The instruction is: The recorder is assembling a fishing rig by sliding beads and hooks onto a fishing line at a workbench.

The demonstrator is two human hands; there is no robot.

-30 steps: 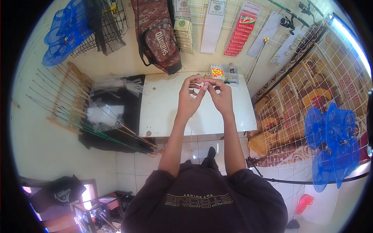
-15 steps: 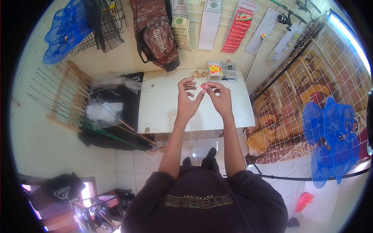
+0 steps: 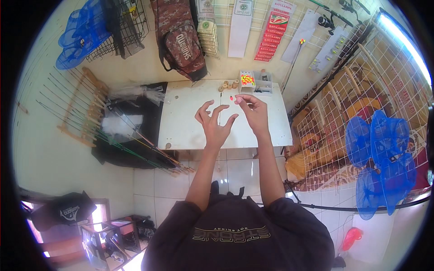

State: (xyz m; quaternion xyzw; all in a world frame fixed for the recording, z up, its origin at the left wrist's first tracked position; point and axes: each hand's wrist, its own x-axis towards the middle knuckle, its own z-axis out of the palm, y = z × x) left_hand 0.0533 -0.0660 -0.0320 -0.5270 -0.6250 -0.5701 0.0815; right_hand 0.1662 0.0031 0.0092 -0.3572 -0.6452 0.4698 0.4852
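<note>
My right hand [image 3: 254, 115] is closed in a pinch over the white table [image 3: 190, 131], thumb and forefinger together. At its fingertips shows a small bright red piece [image 3: 231, 98], too small for its kind to be sure. My left hand [image 3: 214, 125] is beside it on the left, fingers curled and apart, thumb stretched out toward the right hand; I see nothing between them. A thin dark line runs down the table behind the left hand. Beyond the right hand stands a white box [image 3: 247, 88] with small yellow and red pieces in it.
Several tan spools [image 3: 225, 86] stand left of the box; a grey-white compartment tray [image 3: 263, 89] adjoins it. Fishing rods [image 3: 122, 147] lean in a wooden rack at the left. A camouflage bag [image 3: 181, 40] hangs behind the table, blue nets [image 3: 379, 140] on the right grid.
My left hand has drawn back from the right hand, toward me and leftward, and its fingers have spread. The right hand stays pinched, with the red piece at its fingertips. The view has shifted slightly.
</note>
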